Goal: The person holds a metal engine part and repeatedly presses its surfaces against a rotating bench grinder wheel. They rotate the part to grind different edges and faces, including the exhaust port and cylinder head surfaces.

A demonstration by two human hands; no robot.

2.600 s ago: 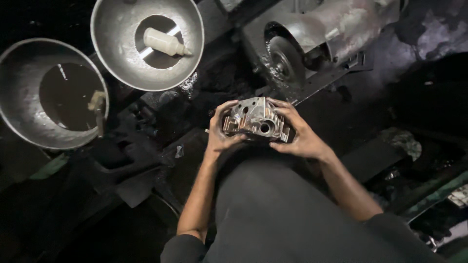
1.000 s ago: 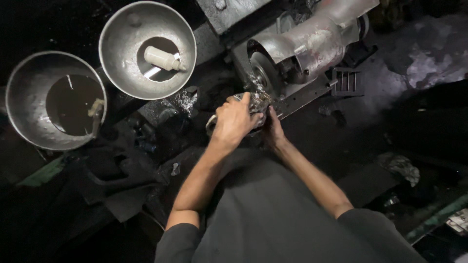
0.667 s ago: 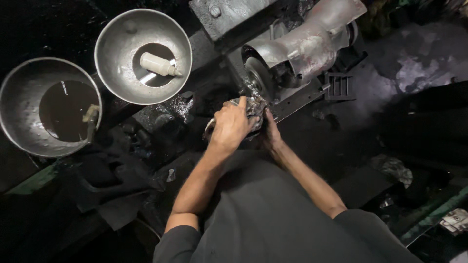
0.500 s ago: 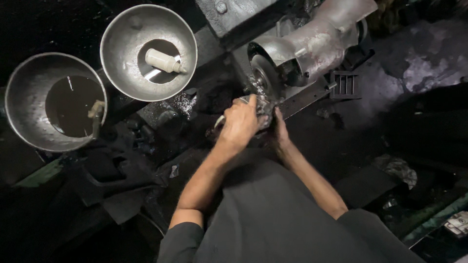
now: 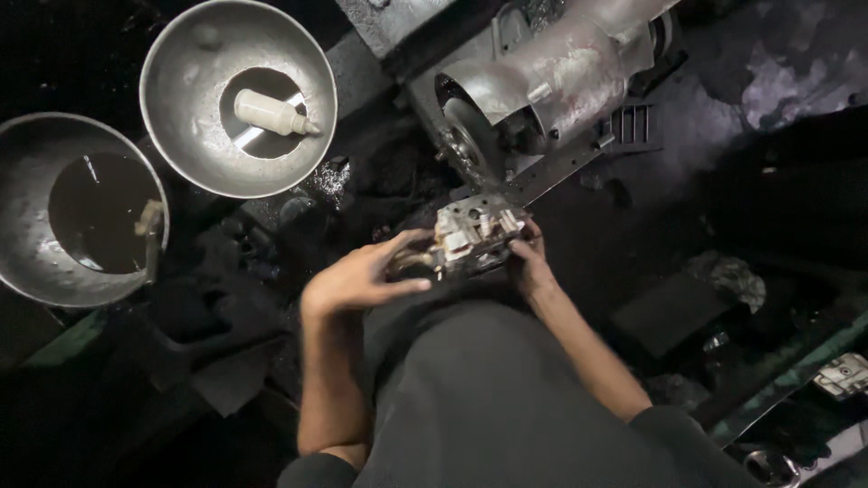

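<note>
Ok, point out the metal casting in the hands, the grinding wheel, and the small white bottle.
metal casting (image 5: 475,235), head view, on its pale upper face.
grinding wheel (image 5: 470,145), head view, on the disc's flat side under the guard.
small white bottle (image 5: 269,113), head view, on its body, lying in the metal bowl (image 5: 185,136).

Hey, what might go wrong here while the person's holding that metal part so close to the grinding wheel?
1. The grey cast metal part sits just below the bench grinder's round wheel; the right hand gripping it could brush the wheel if it is spinning.
2. The left hand is open, only its fingertips near the part, so the one-handed hold may slip and the part may drop.
3. The scene is dim, making edges hard to judge.
</note>
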